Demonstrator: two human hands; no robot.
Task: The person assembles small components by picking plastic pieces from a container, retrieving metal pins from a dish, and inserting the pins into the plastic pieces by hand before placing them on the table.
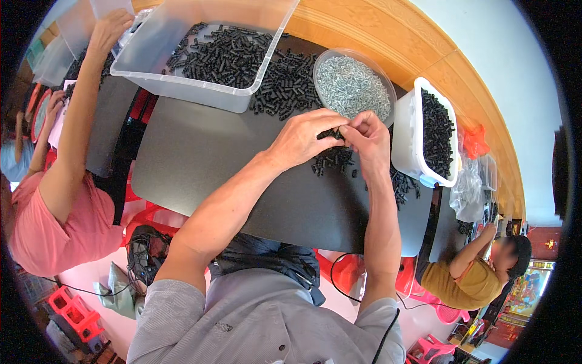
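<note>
Over the dark table (200, 151), my left hand (305, 138) curls its fingers around a small black plastic part (330, 134). The fingertips of my right hand (368, 141) meet it there in a pinch, and what they grip is hidden. Just below both hands lies a small heap of black plastic parts (332, 161). Beyond my hands stands a round clear tub (393, 100) filled with silvery screws (351, 85). To its left, a larger pile of the same black parts (290, 76) is spread on the table.
A large clear bin (182, 83) holds many black parts at the far left. On the right stands a white tub (407, 130) of smaller black pieces, with loose ones (403, 187) beside it. Co-workers in pink (66, 212) and mustard (461, 285) shirts sit either side.
</note>
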